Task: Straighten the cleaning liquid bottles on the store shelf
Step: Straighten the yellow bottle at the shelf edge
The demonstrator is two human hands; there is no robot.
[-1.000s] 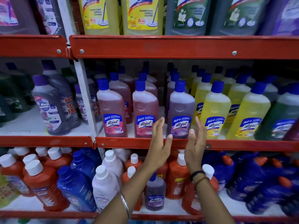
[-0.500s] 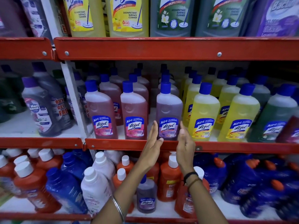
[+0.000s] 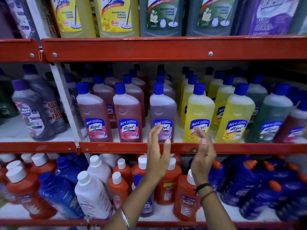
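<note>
On the middle shelf stand rows of blue-capped cleaner bottles: two pink ones point(image 3: 127, 117) at the left, a purple bottle point(image 3: 162, 112) in the centre, yellow ones point(image 3: 200, 113) to its right. My left hand point(image 3: 157, 156) is raised, fingers apart, its fingertips in front of the purple bottle's label. My right hand point(image 3: 203, 151) is open in front of the shelf's red front rail point(image 3: 116, 147), below the nearest yellow bottle. Neither hand holds anything.
Large yellow, green and purple bottles fill the top shelf point(image 3: 166, 47). The bottom shelf holds orange bottles point(image 3: 167, 183), a white bottle point(image 3: 93, 193) and leaning blue ones point(image 3: 249, 183). Dark purple bottles point(image 3: 31, 113) sit left of a white upright post point(image 3: 63, 97).
Both hands have drifted right and spread apart, away from the purple bottle. The view has shifted slightly, showing the shelves a little further left.
</note>
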